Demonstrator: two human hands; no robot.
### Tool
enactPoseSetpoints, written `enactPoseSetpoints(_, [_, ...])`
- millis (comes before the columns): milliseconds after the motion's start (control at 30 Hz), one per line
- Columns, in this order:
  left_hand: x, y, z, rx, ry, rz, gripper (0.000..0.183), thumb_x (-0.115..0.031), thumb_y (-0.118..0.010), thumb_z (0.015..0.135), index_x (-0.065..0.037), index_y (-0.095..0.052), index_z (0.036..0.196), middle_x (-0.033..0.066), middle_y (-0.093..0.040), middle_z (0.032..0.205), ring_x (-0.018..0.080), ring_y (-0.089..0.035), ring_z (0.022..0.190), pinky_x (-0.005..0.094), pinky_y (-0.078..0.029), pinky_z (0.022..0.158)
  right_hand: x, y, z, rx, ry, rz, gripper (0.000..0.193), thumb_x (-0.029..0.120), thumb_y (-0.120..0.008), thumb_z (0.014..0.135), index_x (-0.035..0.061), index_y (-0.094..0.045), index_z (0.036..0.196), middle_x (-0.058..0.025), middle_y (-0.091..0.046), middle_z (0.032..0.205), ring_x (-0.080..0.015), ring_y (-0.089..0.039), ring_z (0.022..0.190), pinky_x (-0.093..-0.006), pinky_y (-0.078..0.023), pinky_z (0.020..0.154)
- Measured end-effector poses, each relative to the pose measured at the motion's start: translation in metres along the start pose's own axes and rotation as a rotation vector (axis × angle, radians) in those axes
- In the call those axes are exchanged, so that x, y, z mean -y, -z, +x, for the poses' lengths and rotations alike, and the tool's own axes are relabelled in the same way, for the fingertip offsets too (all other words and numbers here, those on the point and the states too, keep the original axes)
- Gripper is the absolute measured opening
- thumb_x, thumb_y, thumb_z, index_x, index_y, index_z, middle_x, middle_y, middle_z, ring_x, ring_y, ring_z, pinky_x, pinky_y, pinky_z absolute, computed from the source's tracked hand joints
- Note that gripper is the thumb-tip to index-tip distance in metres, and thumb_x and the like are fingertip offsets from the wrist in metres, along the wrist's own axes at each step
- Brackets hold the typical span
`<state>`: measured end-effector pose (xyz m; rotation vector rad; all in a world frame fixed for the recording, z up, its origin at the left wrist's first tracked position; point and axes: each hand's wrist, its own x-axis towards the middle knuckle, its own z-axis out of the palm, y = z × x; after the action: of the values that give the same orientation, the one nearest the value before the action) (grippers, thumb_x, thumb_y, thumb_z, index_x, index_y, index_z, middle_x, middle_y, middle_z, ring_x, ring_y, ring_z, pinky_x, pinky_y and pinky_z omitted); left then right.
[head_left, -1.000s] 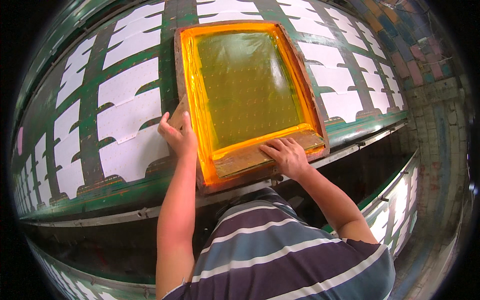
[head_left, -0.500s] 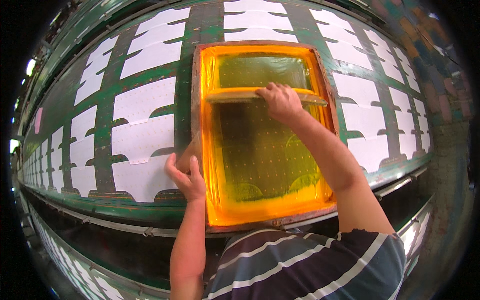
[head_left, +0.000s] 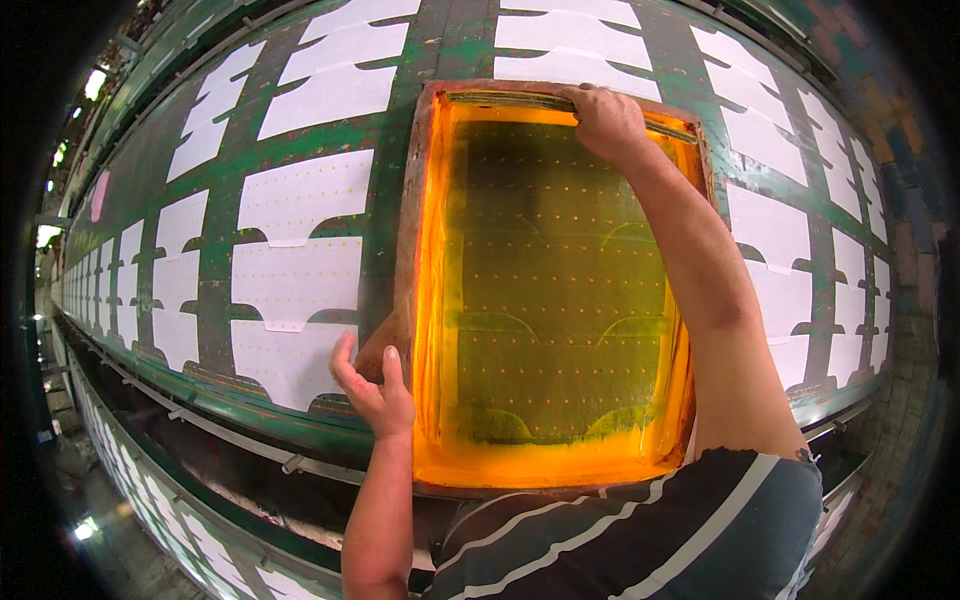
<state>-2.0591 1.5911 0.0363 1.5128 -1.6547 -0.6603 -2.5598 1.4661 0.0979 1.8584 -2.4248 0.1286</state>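
A wooden-framed printing screen [head_left: 409, 250] lies on the green table, with orange ink along its inner edges and rows of small dots in its dark yellow-green mesh. My right hand [head_left: 608, 120] is closed around the top of a long squeegee [head_left: 510, 100], which lies crosswise at the frame's far end. By the frame's left side, my left hand [head_left: 378, 392] has its thumb and fingers around a brown wooden handle [head_left: 378, 345] that juts from the frame; part of the grip is hidden. White cut fabric pieces [head_left: 297, 275] with rows of faint dots lie left of it.
More white pieces [head_left: 768, 235] lie in rows to the right and beyond the screen. A metal rail [head_left: 290, 465] with small stops runs along the near edge of the green table [head_left: 225, 385]. Below it is another surface with white pieces [head_left: 165, 510].
My right hand has pushed the squeegee away from me to the screen's far end, uncovering more dotted mesh. The left hand keeps its place at the handle. The view has shifted slightly.
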Motion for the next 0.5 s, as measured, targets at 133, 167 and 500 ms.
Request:
enactPoseSetpoints(133, [0.0,0.0,0.001,0.021,0.004,-0.005,0.061,-0.023,-0.079,0.102,0.002,-0.052,0.151,0.0222,-0.053,0.153,0.0395,-0.052,0.145,0.0531,-0.04,0.125,-0.006,-0.001,0.007,-0.012,0.066,-0.003,0.046,0.01,-0.069,0.095,0.0179,-0.079,0.138,-0.0151,-0.082,0.128,-0.0346,-0.079,0.12,-0.0522,-0.064,0.102])
enactPoseSetpoints(167, [-0.001,0.001,0.001,0.028,0.012,0.0,0.061,-0.022,-0.079,0.102,0.002,-0.052,0.151,0.0219,-0.053,0.153,0.0392,-0.052,0.144,0.0527,-0.041,0.125,-0.007,0.003,0.009,0.036,0.055,-0.008,0.043,0.011,-0.068,0.093,0.0164,-0.081,0.134,-0.0159,-0.082,0.125,-0.0353,-0.079,0.119,-0.0524,-0.064,0.101])
enactPoseSetpoints(500, [-0.011,0.0,0.006,0.084,0.07,-0.021,0.053,-0.026,-0.082,0.102,0.001,-0.061,0.143,0.0191,-0.064,0.143,0.035,-0.062,0.133,0.0463,-0.048,0.117,0.035,0.036,-0.089,0.25,0.071,0.028,0.039,0.013,-0.07,0.09,0.0182,-0.084,0.126,-0.0157,-0.083,0.115,-0.0365,-0.079,0.112,-0.0512,-0.064,0.097])
